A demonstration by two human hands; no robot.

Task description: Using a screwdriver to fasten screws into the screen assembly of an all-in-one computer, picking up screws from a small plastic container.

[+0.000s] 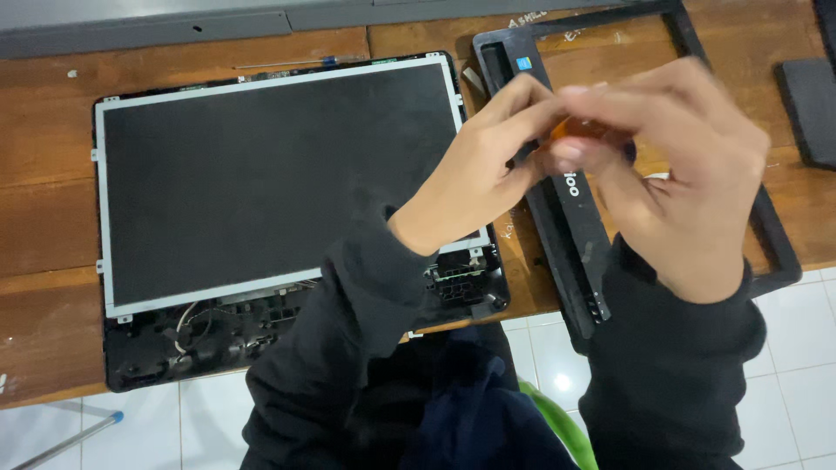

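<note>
Orange, small and partly hidden, a rounded translucent object point(582, 130) sits pinched between the fingertips of both hands in the upper right of centre of the frame; its exact kind cannot be told. Left hand point(475, 178), rising from a black sleeve at centre, has its fingers curled closed around the near side of the orange object, thumb and forefinger meeting on it. Right hand point(670, 165), blurred, is likewise closed on the object from the right, fingers bent over the top. Both hands hover above a brown wooden table point(52, 200). Directly beneath them lies a detached black plastic screen bezel frame point(579, 252), running from the upper centre down to the table's near edge. Left of the hands lies a dismantled laptop lid with a dark rectangular display panel in a silver metal border point(270, 174), its lower strip exposing black plastic housing and thin wires point(187, 326). A slim screwdriver with a blue handle point(287, 63) rests at the top of the table, above the panel. White floor tiles point(810, 365) show at the lower right.
</note>
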